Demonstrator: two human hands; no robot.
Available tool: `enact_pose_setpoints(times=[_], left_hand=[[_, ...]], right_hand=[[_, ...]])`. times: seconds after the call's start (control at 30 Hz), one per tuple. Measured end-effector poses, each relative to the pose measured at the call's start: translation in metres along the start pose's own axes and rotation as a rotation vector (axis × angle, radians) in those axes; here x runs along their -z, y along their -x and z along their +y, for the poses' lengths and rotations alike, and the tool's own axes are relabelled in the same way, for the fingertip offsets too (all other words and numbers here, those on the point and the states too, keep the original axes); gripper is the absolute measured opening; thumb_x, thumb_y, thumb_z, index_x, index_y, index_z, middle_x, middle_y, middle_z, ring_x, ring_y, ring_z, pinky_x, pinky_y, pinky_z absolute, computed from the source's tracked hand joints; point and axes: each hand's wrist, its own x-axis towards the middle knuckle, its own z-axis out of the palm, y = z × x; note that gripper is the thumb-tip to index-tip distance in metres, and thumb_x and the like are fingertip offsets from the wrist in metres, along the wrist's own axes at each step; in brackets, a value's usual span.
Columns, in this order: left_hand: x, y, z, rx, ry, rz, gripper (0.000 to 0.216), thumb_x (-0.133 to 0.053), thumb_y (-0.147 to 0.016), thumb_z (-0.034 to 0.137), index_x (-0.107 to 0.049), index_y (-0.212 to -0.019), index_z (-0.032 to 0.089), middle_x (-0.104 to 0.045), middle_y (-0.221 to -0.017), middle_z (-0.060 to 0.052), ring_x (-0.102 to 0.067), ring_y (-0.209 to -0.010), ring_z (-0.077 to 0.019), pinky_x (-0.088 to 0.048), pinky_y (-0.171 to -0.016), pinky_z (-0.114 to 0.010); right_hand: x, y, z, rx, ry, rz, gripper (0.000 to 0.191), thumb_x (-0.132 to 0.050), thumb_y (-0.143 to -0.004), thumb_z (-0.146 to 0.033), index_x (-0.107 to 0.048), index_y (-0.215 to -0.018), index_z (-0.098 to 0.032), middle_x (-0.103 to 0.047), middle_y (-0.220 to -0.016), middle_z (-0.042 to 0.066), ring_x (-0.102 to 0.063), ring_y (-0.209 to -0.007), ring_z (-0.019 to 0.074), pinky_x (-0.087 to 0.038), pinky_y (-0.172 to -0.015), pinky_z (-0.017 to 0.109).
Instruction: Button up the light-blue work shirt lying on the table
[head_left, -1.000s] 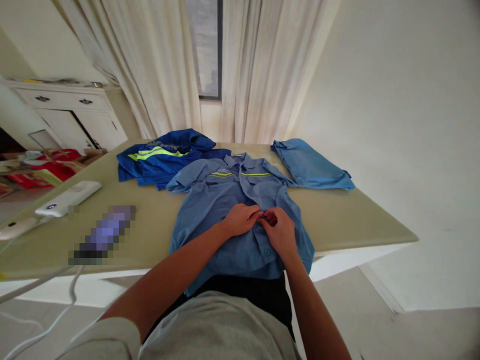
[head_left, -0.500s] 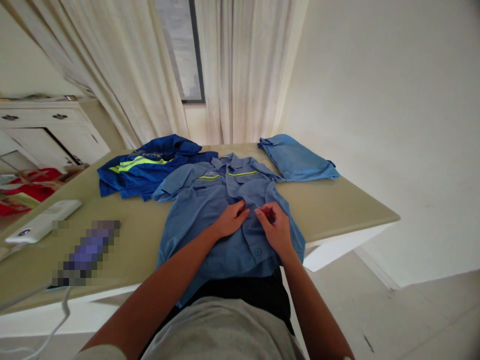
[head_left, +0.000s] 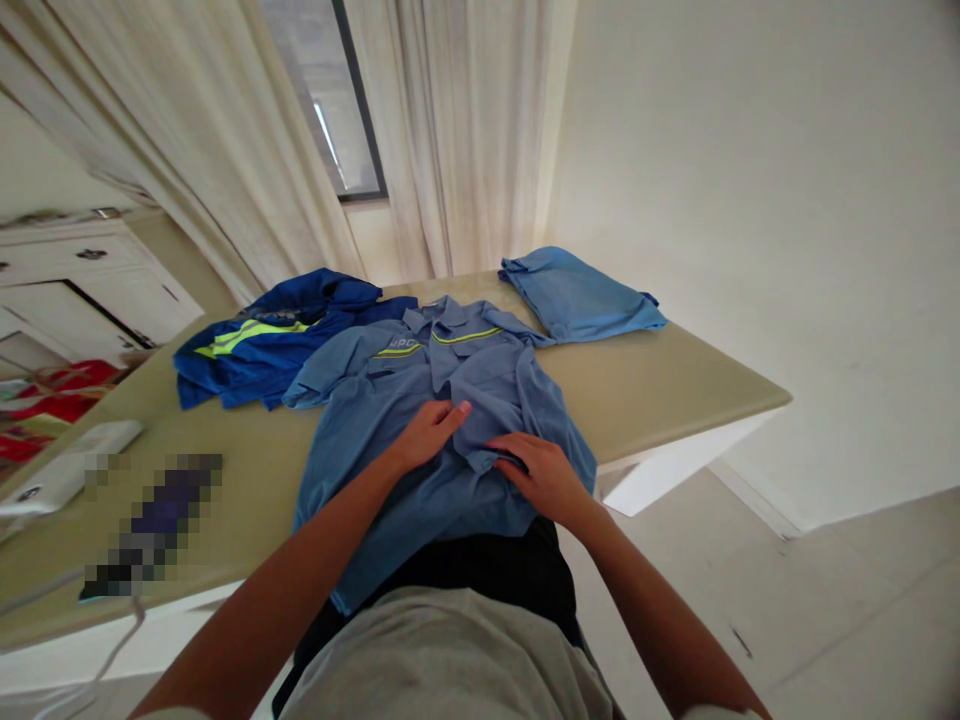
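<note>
A blue-grey short-sleeved work shirt (head_left: 420, 490) lies front up over the table's near edge, its collar pointing away from me. A yellow stripe crosses its chest. My left hand (head_left: 431, 437) rests at the middle of the front opening, thumb on top, its other fingers partly hidden by the cloth. Lower down on the right, my right hand (head_left: 536, 472) pinches the loose front edge between thumb and fingers, beside a button (head_left: 487, 463). That edge is lifted and folded a little.
A dark blue garment (head_left: 247, 350) with a yellow reflective band lies crumpled at the left. Folded light blue clothing (head_left: 589, 300) sits at the back right of the table (head_left: 675, 390). On the left are a white device (head_left: 82, 455), a blurred-out phone (head_left: 161, 520) and a cable (head_left: 124, 640).
My right hand has moved down the front opening to the lower button and lifted the edge there. My left hand stays at the opening, its thumb now stretched out. The view has shifted slightly.
</note>
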Motion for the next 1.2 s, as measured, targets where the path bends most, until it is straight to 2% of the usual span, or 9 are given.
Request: enact_pose_setpoints(times=[0.1,0.2,0.33,0.5,0.6,0.67,0.77,1.07,1.2], left_hand=[[0.003,0.013,0.017,-0.134,-0.241,-0.141,0.037,-0.065,-0.088,0.055,-0.072,-0.078,0.02,-0.074,-0.092,-0.006,-0.068,-0.091,-0.0239,-0.054,-0.082,-0.032],[-0.003,0.023,0.037,-0.189,-0.309,-0.012,0.031,-0.059,-0.093,0.048,-0.075,-0.091,0.021,-0.073,-0.115,-0.008,-0.063,-0.112,-0.0257,-0.048,-0.1,-0.035],[-0.015,0.032,0.056,-0.081,-0.216,0.096,0.043,-0.05,-0.099,0.051,-0.067,-0.078,0.018,-0.067,-0.078,-0.002,-0.059,-0.075,-0.0174,-0.048,-0.071,-0.028],[-0.013,0.046,0.055,0.025,-0.226,0.017,0.052,-0.055,-0.094,0.058,-0.053,-0.061,0.018,-0.049,-0.058,0.003,-0.042,-0.056,-0.0117,-0.029,-0.051,-0.025],[-0.007,0.054,0.052,0.075,-0.23,0.072,0.054,-0.061,-0.091,0.058,-0.049,-0.056,0.019,-0.043,-0.054,0.003,-0.038,-0.053,-0.0113,-0.026,-0.049,-0.026],[-0.006,0.057,0.053,0.075,-0.122,0.1,0.048,-0.058,-0.093,0.056,-0.056,-0.064,0.018,-0.051,-0.06,0.002,-0.043,-0.057,-0.0124,-0.033,-0.052,-0.025],[-0.01,0.059,0.056,0.054,0.027,0.085,0.037,-0.058,-0.095,0.05,-0.066,-0.083,0.016,-0.063,-0.076,-0.001,-0.054,-0.069,-0.0146,-0.044,-0.064,-0.025],[-0.014,0.057,0.055,0.085,0.087,0.154,0.034,-0.054,-0.098,0.046,-0.067,-0.09,0.016,-0.068,-0.083,-0.002,-0.058,-0.076,-0.016,-0.048,-0.07,-0.026],[-0.015,0.059,0.051,0.091,0.005,0.183,0.038,-0.052,-0.099,0.048,-0.063,-0.081,0.018,-0.063,-0.075,-0.001,-0.053,-0.069,-0.0146,-0.044,-0.064,-0.025]], right_hand=[[0.004,0.003,-0.005,-0.003,-0.051,0.04,0.03,-0.059,-0.101,-0.031,-0.06,-0.131,-0.025,-0.073,-0.107,0.004,-0.07,-0.093,0.0185,-0.056,-0.087,0.032],[0.008,0.006,-0.014,0.119,0.052,0.086,0.029,-0.061,-0.1,-0.038,-0.065,-0.126,-0.024,-0.071,-0.105,0.007,-0.068,-0.093,0.0196,-0.056,-0.086,0.033],[0.011,0.005,-0.026,0.305,0.195,0.198,0.017,-0.06,-0.101,-0.031,-0.073,-0.11,-0.023,-0.069,-0.098,0.007,-0.065,-0.091,0.0189,-0.054,-0.083,0.032],[0.011,0.005,-0.032,0.262,0.15,0.278,0.017,-0.059,-0.1,-0.025,-0.072,-0.112,-0.024,-0.07,-0.096,0.006,-0.065,-0.086,0.0185,-0.054,-0.08,0.032],[0.01,0.005,-0.034,0.209,0.078,0.253,0.025,-0.062,-0.1,-0.03,-0.068,-0.123,-0.026,-0.071,-0.103,0.007,-0.066,-0.091,0.0193,-0.055,-0.083,0.033],[0.009,0.004,-0.037,0.222,0.05,0.2,0.032,-0.065,-0.098,-0.035,-0.065,-0.128,-0.027,-0.071,-0.105,0.007,-0.067,-0.093,0.0197,-0.056,-0.083,0.033],[0.006,0.001,-0.043,0.232,0.072,0.252,0.024,-0.066,-0.098,-0.033,-0.068,-0.121,-0.027,-0.071,-0.098,0.006,-0.066,-0.087,0.0184,-0.055,-0.079,0.032],[0.007,0.001,-0.051,0.402,0.237,0.258,0.014,-0.068,-0.096,-0.027,-0.072,-0.109,-0.026,-0.072,-0.101,0.005,-0.066,-0.087,0.0176,-0.053,-0.081,0.033],[0.003,0.001,-0.053,0.48,0.257,0.251,0.013,-0.066,-0.096,-0.024,-0.072,-0.106,-0.027,-0.073,-0.093,0.003,-0.065,-0.076,0.0155,-0.05,-0.069,0.032]])
